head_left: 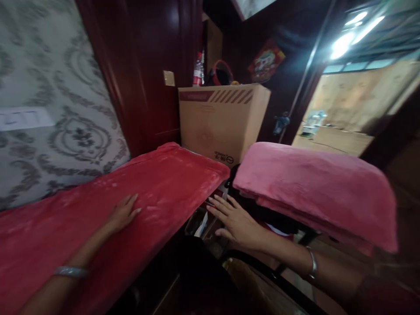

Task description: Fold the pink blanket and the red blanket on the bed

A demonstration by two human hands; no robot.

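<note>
A red plush cloth (170, 175) covers the long surface on the left, smooth and flat. My left hand (123, 213) lies on it with fingers spread, holding nothing. To the right, my right hand (234, 221) hovers in the gap past the cloth's edge, fingers apart and nothing in them. A folded pink plush blanket (315, 188) rests on a dark support beside my right forearm. Below my right hand are some cluttered items, too dim to make out.
A large cardboard box (213, 118) stands behind the red cloth, with a bottle (197, 72) on top. Patterned wallpaper (75, 109) lines the left wall. A doorway at the right shows a lit floor (334, 139). A dark curved bar (262, 269) runs below my right arm.
</note>
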